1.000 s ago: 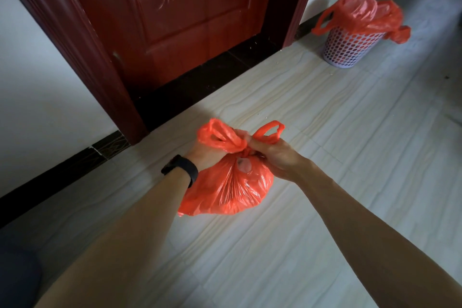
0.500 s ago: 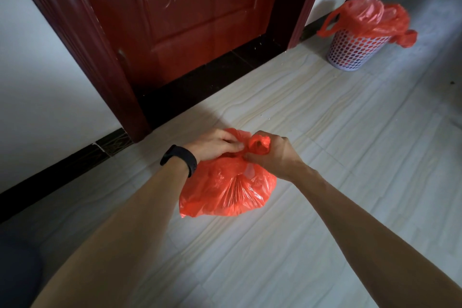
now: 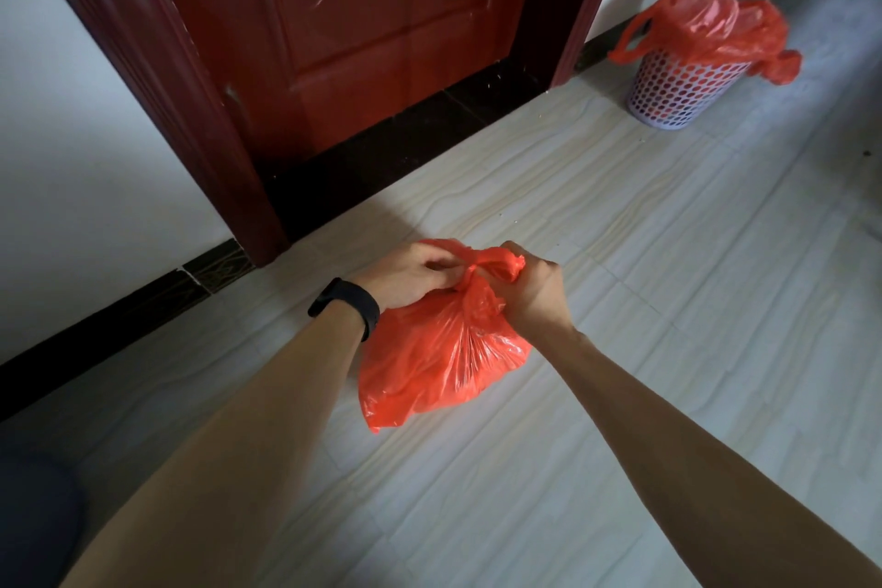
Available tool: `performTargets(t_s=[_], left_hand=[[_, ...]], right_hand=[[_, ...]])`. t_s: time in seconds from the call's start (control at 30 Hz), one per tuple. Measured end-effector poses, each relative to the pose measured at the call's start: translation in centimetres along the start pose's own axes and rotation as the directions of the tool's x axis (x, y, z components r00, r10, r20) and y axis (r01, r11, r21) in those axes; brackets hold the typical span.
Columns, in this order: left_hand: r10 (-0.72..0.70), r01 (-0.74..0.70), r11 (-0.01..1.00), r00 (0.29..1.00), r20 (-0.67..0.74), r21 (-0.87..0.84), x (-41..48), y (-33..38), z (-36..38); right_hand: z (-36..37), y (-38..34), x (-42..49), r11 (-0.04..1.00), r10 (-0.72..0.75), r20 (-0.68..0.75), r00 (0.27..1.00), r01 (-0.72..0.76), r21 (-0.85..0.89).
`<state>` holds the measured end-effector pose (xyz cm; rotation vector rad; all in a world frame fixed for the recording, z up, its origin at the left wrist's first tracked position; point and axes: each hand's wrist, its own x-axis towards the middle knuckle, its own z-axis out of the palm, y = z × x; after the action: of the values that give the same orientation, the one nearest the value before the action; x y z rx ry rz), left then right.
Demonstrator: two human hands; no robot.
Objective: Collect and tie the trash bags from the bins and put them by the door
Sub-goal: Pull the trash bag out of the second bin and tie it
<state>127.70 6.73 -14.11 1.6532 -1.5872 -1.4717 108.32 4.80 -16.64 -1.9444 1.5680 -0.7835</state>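
Both left hand (image 3: 410, 275) and right hand (image 3: 537, 294) pinch the handles (image 3: 498, 262) of the red bag (image 3: 439, 363) near the door (image 3: 382, 38); uneven yank could tear thin plastic or leave the knot loose

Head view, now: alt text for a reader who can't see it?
A person's left hand and right hand grip the bunched top of a red trash bag over a pale floor, near a dark red door. Farther right, a white mesh bin holds another red bag.
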Motion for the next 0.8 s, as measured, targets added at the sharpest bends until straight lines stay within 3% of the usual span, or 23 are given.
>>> performTargets(t_s=[0.07, 0.2, 0.4, 0.53, 0.63, 0.8], left_hand=[[0.02, -0.022, 0.999, 0.998, -0.059, -0.024, -0.1, -0.1, 0.0], [0.068, -0.066, 0.998, 0.99, -0.126, 0.016, -0.1, -0.1, 0.3], [0.218, -0.13, 0.959, 0.908, -0.359, 0.254, 0.0, -0.8, -0.6], [0.379, -0.145, 0.84, 0.846, -0.374, 0.522, -0.7, -1.3, -1.5], [0.445, -0.14, 0.776, 0.812, -0.377, 0.615, -0.8, -1.9, -1.9], [0.626, -0.087, 0.565, 0.693, -0.357, 0.82, -0.9, -2.6, -2.0]], right_hand=[[-0.1, -0.2, 0.4, 0.996, 0.064, 0.057, 0.996, -0.067, 0.051], [-0.5, -0.2, 0.7, 0.997, 0.058, 0.162, 0.985, -0.066, 0.044], [-1.0, -0.3, 1.5, 0.988, 0.09, 0.214, 0.973, -0.115, 0.106], [-1.6, -0.4, 1.8, 0.979, 0.125, 0.235, 0.964, -0.158, 0.131], [-1.8, -0.5, 1.9, 0.97, 0.141, 0.237, 0.961, -0.182, 0.161], [-2.2, -0.9, 1.9, 0.962, 0.179, 0.275, 0.945, -0.226, 0.152]])
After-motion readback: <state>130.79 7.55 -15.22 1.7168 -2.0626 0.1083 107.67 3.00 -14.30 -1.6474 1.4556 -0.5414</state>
